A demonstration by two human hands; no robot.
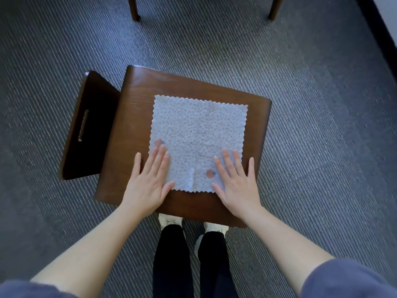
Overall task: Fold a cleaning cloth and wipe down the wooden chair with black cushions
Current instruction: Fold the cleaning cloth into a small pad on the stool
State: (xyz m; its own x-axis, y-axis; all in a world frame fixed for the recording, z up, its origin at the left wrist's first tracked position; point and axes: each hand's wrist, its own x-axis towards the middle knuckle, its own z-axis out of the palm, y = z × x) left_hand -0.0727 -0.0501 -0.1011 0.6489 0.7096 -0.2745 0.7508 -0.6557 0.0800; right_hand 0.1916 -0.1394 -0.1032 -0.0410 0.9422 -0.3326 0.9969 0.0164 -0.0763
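So the pale blue square cloth with zigzag edges lies flat on the dark brown wooden top. Left hand rests on its near-left corner, right hand on the near-right. A dark wooden slotted panel sits just left of the top, and two brown wooden legs stand well behind.

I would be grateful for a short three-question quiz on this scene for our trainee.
1. True or false: the cloth is already folded in half.
2. Where does the left hand rest? A) over the cloth's near left edge; B) on the carpet; C) in the air.
3. Fill in: the right hand lies ___ on the cloth, fingers straight.

Key: 1 false, it lies spread out on the wooden top; 2 A; 3 flat.
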